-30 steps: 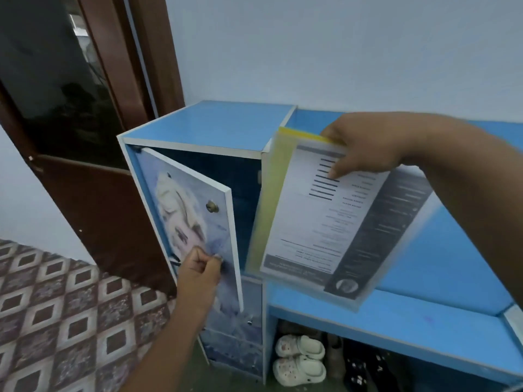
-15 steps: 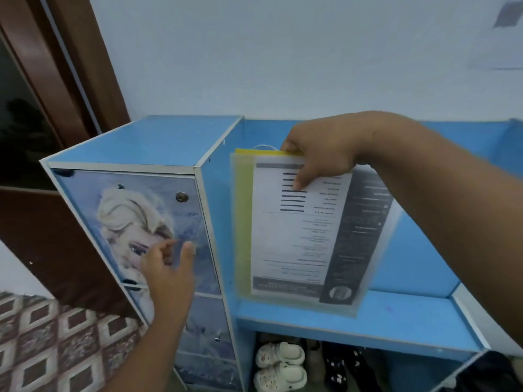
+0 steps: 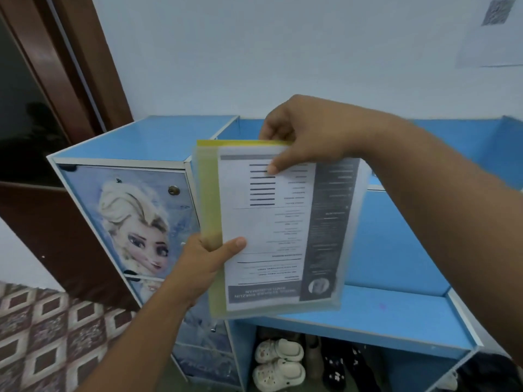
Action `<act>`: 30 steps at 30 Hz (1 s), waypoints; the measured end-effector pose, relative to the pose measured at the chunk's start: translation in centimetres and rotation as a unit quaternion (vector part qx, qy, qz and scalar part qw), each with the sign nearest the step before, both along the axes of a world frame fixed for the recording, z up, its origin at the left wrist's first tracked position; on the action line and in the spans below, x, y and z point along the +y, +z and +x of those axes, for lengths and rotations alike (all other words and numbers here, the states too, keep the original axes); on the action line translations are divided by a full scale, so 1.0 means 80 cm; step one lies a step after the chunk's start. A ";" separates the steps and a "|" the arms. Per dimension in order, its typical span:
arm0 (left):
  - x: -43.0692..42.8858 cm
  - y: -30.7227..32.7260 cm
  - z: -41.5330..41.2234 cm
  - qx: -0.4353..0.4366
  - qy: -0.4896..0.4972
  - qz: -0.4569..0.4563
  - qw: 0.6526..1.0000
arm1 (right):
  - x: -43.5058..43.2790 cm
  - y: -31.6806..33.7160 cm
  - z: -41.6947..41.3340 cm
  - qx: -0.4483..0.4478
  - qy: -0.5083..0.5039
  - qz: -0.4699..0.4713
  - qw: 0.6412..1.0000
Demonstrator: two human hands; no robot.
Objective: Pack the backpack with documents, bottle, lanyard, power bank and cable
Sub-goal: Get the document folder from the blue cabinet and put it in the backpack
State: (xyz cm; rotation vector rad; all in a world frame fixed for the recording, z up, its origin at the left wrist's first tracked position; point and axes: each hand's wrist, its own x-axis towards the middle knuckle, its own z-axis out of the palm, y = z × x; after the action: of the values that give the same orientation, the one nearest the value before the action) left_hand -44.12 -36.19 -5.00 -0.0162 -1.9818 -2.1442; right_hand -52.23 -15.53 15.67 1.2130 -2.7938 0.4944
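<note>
A clear plastic folder of documents [image 3: 280, 230] hangs upright in front of me, with a printed white-and-grey sheet in front and a yellow sheet behind. My right hand [image 3: 305, 137] pinches its top edge. My left hand [image 3: 203, 264] grips its lower left edge, thumb across the front sheet. No backpack, bottle, lanyard, power bank or cable is in view.
A blue cabinet [image 3: 158, 140] stands at left, its picture door [image 3: 133, 222] closed. A blue desk shelf [image 3: 396, 315] runs to the right, with white clogs [image 3: 278, 363] and dark shoes [image 3: 339, 369] beneath. A brown door frame [image 3: 73, 66] is at far left.
My left hand pushed the cabinet door closed, left it and took hold of the folder's lower left edge. The folder stayed in my right hand.
</note>
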 end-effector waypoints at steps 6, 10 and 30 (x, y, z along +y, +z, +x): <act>-0.019 0.008 0.013 0.033 0.007 0.045 0.998 | 0.128 -0.121 0.008 -0.031 -0.084 -0.464 0.881; -0.029 0.009 0.019 0.012 0.008 0.066 0.998 | 0.084 -0.234 0.016 -0.330 -0.031 -0.461 0.823; 0.072 0.007 -0.076 0.007 0.005 0.034 0.999 | 0.147 -0.267 -0.034 -0.296 -0.087 -0.617 0.724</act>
State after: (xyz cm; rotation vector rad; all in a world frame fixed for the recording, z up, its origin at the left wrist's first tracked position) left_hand -50.18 -30.42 -4.46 -0.0114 -1.8974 -2.1974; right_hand -54.92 -3.80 -5.67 0.4393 -1.8715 2.4631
